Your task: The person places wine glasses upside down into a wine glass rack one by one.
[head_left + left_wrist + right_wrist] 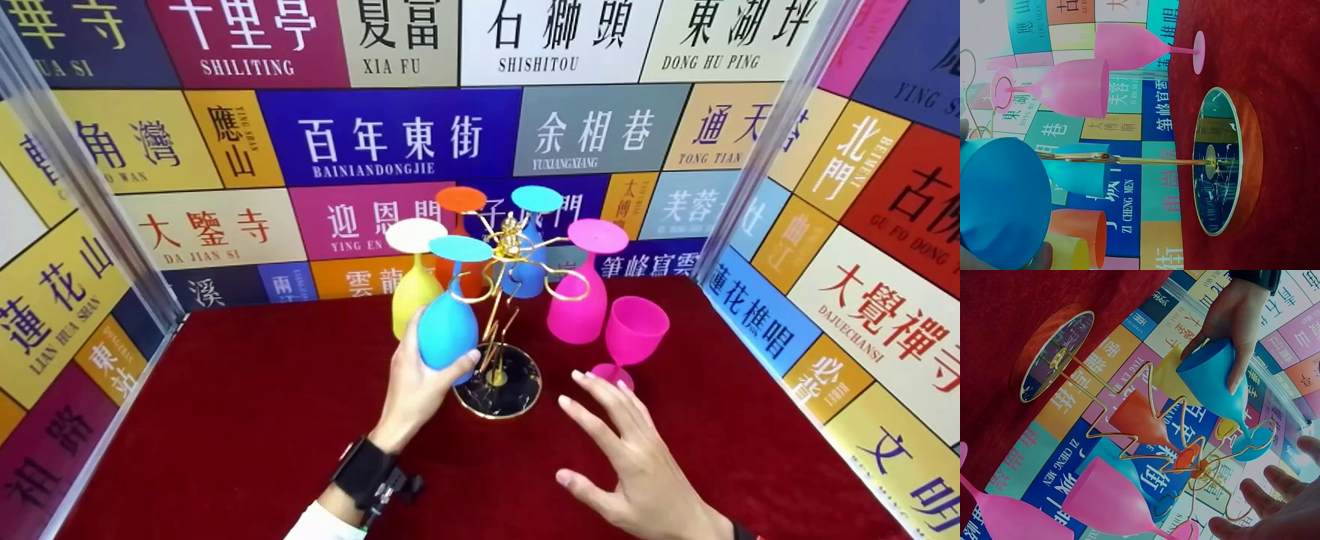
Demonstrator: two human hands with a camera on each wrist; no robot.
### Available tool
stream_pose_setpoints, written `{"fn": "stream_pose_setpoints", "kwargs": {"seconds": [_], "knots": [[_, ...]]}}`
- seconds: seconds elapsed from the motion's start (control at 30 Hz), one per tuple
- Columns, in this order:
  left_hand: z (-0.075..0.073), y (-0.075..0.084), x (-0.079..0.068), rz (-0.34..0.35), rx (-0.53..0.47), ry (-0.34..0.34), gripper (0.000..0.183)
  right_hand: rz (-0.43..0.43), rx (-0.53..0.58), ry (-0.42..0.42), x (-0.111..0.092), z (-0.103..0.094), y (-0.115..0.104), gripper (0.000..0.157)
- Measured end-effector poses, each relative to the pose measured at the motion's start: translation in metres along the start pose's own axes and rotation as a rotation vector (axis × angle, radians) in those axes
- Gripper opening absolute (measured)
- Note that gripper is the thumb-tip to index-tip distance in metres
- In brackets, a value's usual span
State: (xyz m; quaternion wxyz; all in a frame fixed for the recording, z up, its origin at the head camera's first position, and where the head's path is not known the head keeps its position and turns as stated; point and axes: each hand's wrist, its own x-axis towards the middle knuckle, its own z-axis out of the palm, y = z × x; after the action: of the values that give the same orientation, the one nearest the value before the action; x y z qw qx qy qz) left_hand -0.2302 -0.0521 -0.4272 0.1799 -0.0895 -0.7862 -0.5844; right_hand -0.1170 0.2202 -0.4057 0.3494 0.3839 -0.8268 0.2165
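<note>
My left hand [421,386] grips the bowl of a light-blue goblet [448,330], which is upside down with its foot up at a loop of the gold wire rack [495,300]. Four more goblets hang inverted round the rack: yellow [417,296], orange [460,262], blue [529,262] and pink [576,304]. Another pink goblet [636,330] stands upright on the cloth to the right. My right hand [634,457] is held with fingers spread in front of that goblet, holding nothing. In the right wrist view, the left thumb and fingers wrap the light-blue bowl [1213,377].
The rack's round black marbled base [517,394] rests on a dark red cloth [262,420]. Behind and on both sides stand panels [390,135] covered in coloured blocks with Chinese lettering. Metal corner posts [772,142] join the panels.
</note>
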Motion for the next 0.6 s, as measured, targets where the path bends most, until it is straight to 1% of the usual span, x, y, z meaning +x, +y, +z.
{"fn": "stream_pose_setpoints", "kwargs": {"seconds": [0.3, 0.6], "knots": [[0.0044, 0.0042, 0.0001, 0.024, -0.011, -0.017, 0.092, 0.008, -0.010, 0.000, -0.0019, -0.0003, 0.0012, 0.064], [0.0072, 0.0056, -0.0030, 0.037, 0.018, -0.027, 0.095, 0.013, -0.017, 0.004, -0.0040, -0.0003, 0.0024, 0.063]]}}
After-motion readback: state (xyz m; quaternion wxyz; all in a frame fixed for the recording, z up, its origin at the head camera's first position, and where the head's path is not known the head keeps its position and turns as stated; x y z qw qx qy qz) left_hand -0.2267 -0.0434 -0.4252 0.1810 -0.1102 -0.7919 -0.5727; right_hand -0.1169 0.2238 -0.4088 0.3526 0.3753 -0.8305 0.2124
